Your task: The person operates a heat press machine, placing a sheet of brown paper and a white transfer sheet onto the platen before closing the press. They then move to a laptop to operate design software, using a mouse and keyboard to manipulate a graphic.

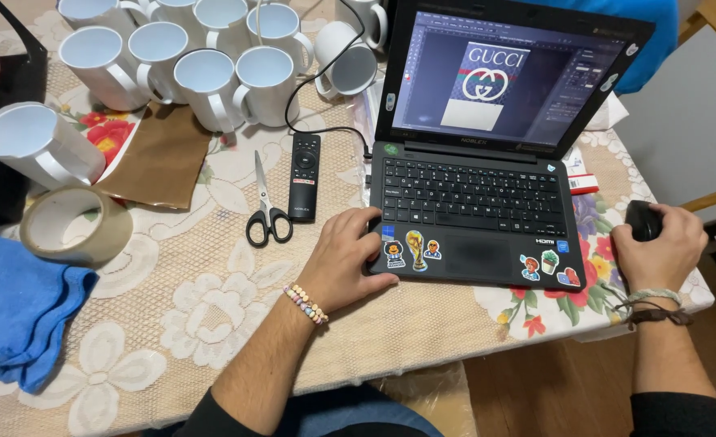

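Laptop (487, 174) sits open at the right part of the bench (196, 324), screen lit w/ a design program, stickers along its near edge. Left hand (343, 263) lies palm down, fingers loosely spread and gripping nothing, at the laptop's near-left corner; thumb side touches the casing edge, beaded bracelet on the wrist. Right hand (657, 247) is curled over a black mouse (641, 218), cupping it, just right of the laptop near the bench's right edge; cords round that wrist.

Left of the laptop, close by: black remote (304, 176) lying lengthwise, then scissors (266, 206) w/ black handles toward the near side, blades pointing far. A black cable (309, 89) loops from the laptop's left side up among the mugs. White mugs (204, 61) are clustered at the far left, one more mug on its side at the left edge. Brown paper (164, 158) lies near them. Tape roll (75, 222) sits at the left, blue cloth (18, 307) at the near left. Nothing lies between either hand and what it touches.
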